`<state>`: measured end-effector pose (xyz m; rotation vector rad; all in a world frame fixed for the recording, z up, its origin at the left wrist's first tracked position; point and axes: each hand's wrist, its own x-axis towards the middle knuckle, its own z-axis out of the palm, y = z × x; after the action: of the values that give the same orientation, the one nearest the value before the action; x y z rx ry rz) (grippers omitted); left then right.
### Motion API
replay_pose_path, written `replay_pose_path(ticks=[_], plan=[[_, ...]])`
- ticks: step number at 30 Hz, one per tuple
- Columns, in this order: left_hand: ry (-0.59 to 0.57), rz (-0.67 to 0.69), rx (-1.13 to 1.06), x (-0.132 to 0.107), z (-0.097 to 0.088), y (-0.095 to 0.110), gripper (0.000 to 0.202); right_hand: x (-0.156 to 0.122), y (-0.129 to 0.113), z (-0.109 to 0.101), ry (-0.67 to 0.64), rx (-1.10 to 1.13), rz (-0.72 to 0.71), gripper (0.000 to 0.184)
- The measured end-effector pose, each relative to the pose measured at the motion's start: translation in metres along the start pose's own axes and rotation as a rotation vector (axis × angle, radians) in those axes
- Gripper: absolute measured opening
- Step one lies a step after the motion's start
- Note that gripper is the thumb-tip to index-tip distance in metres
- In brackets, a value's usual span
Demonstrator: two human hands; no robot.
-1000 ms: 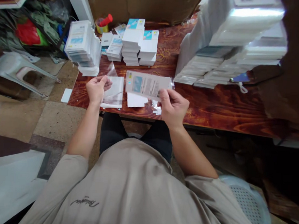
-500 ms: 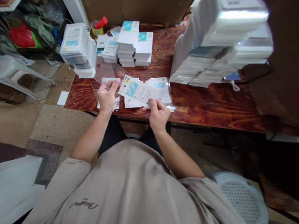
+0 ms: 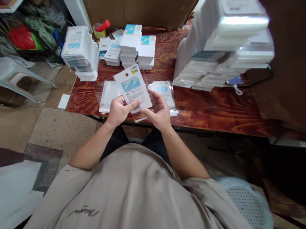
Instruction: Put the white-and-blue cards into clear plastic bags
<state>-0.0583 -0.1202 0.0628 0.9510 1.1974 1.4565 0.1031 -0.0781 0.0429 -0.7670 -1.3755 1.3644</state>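
One printed card [image 3: 133, 86] is pinched low by the left hand [image 3: 119, 111] above the table [image 3: 221, 112], apparently leaving print uncovered; the half-curled right hand [image 3: 160, 111] is held at its four o'clock, grip unclear. A tall pile [image 3: 226, 37] is set at two o'clock.

Right of centre: passage left open over tabletop [image 3: 221, 110] | centre: obstructed by held card [image 3: 134, 83] | upper right: blocked by tall packet stacks [image 3: 213, 42] | upper left: blocked by packet pile [image 3: 80, 50] | top: closed off by cardboard [image 3: 139, 7]

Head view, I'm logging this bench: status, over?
Left hand gripping white-and-blue rectangular printed card. Right hand at its lower edge. Tall glossy white packet stack right, clear of hands.
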Motion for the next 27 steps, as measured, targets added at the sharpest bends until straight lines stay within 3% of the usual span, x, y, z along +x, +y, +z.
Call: replay_pose_path(ticks=[3, 4, 6, 8, 10, 12, 13, 15, 19, 22, 25, 27], plan=[[-0.018, -0.013, 0.287, 0.011, -0.015, 0.0, 0.056, 0.007, 0.005, -0.02, 0.125, -0.076, 0.018, 0.057], [0.038, -0.011, 0.434, 0.018, -0.025, 0.001, 0.056, 0.011, 0.01, -0.031, 0.21, -0.142, 0.024, 0.052], [0.289, 0.031, 0.838, 0.035, -0.048, 0.004, 0.049, 0.019, 0.021, -0.055, 0.373, -0.344, 0.047, 0.048], [0.439, -0.053, 1.221, 0.053, -0.073, 0.005, 0.054, 0.025, 0.032, -0.075, 0.467, -0.655, 0.119, 0.044], [0.426, -0.202, 1.371, 0.07, -0.095, 0.003, 0.065, 0.025, 0.039, -0.084, 0.521, -0.988, 0.174, 0.045], [0.387, -0.3, 1.38, 0.082, -0.111, 0.0, 0.066, 0.021, 0.04, -0.08, 0.536, -1.197, 0.115, 0.047], [0.367, -0.323, 1.356, 0.086, -0.117, -0.002, 0.062, 0.019, 0.038, -0.074, 0.505, -1.233, 0.035, 0.046], [0.336, -0.338, 1.298, 0.09, -0.123, -0.003, 0.049, 0.015, 0.031, -0.058, 0.303, -1.21, -0.158, 0.039], [0.286, -0.33, 1.245, 0.091, -0.124, 0.001, 0.032, 0.017, 0.011, -0.021, -0.344, -1.204, -0.415, 0.039], [0.309, -0.268, 1.184, 0.09, -0.121, 0.004, 0.034, 0.023, 0.0, -0.003, -0.623, -1.358, -0.41, 0.033], [0.323, -0.296, 0.884, 0.088, -0.118, 0.004, 0.037, 0.023, -0.008, 0.007, -0.775, -1.474, -0.363, 0.025], [0.3, -0.332, 0.68, 0.085, -0.115, 0.003, 0.026, 0.02, -0.012, 0.011, -0.824, -1.53, -0.36, 0.03]])
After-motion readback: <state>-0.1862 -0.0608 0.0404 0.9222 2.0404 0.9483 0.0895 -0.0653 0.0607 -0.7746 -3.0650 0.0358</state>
